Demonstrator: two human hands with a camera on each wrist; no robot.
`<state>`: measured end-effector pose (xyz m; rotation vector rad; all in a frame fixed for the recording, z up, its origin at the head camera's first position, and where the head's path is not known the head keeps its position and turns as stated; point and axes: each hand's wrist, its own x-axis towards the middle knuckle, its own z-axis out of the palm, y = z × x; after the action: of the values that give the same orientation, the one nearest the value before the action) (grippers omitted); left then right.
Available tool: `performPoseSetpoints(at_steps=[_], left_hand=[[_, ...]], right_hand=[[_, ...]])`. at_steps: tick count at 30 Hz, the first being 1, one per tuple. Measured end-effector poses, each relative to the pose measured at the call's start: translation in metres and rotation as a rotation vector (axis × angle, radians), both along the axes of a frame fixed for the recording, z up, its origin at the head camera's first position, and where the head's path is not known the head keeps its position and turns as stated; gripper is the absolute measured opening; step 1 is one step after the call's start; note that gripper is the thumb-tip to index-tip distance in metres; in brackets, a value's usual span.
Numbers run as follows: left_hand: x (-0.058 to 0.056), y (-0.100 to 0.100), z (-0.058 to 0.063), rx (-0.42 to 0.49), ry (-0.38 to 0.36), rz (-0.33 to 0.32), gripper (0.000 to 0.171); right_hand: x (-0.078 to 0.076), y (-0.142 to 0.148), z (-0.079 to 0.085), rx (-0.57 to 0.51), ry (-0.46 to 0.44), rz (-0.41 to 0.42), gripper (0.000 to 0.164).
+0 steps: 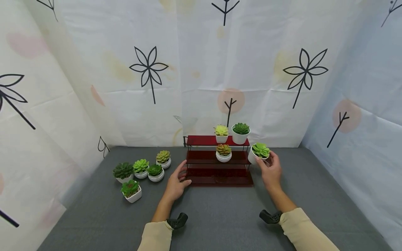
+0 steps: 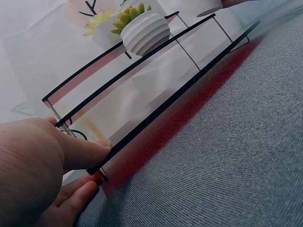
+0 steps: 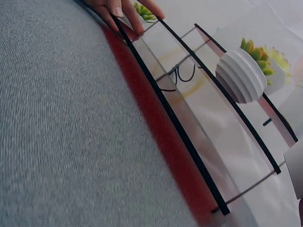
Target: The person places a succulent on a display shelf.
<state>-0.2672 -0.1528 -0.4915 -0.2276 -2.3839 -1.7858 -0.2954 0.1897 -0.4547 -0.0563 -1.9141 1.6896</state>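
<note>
A dark red, see-through three-tier display stand (image 1: 205, 181) stands on the grey cloth. My left hand (image 1: 176, 184) grips its lower left end; in the left wrist view the thumb (image 2: 87, 152) lies at the bottom tier's front edge, with fingers beyond the end. At the right end, my right hand (image 1: 272, 170) holds a white pot with a bright green succulent (image 1: 260, 150) beside the middle tier. A brown-orange succulent in a ribbed white pot (image 1: 223, 153) sits on the middle tier. The top tier bears a yellow-green succulent (image 1: 221, 133) and a dark green succulent (image 1: 240, 131).
Left of the stand, several potted succulents sit grouped on the cloth, among them a square-potted one (image 1: 132, 191), a dark green one (image 1: 123, 172) and a yellowish one (image 1: 163, 159). Patterned white fabric (image 1: 201, 62) forms walls behind and at both sides.
</note>
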Motion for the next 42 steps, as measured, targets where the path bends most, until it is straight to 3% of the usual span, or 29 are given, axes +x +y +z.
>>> performPoseSetpoints(at_steps=[4,9,16,20,25,30,42], left_hand=[[0.0,0.001,-0.001,0.003,-0.008,0.001,0.081],[0.0,0.001,0.0,0.005,0.001,-0.009,0.081],[0.02,0.007,0.035,0.021,0.0,-0.058,0.074],[0.01,0.004,0.021,0.026,0.008,-0.058,0.076],[-0.001,0.0,0.002,0.012,0.003,-0.029,0.079],[-0.001,0.0,-0.001,0.002,0.001,-0.017,0.08],[0.0,-0.001,-0.001,-0.003,0.01,-0.016,0.081]], right_hand=[[-0.001,-0.006,0.001,0.036,0.006,0.025,0.056],[0.012,-0.019,0.017,0.073,0.016,0.072,0.056],[0.021,-0.034,0.033,0.087,0.037,0.078,0.051],[0.013,-0.033,0.026,0.074,0.066,0.084,0.05],[-0.003,-0.029,0.006,0.098,0.05,0.078,0.052],[-0.01,-0.029,-0.004,0.121,0.042,0.079,0.053],[-0.015,-0.034,-0.005,0.13,0.056,0.1,0.052]])
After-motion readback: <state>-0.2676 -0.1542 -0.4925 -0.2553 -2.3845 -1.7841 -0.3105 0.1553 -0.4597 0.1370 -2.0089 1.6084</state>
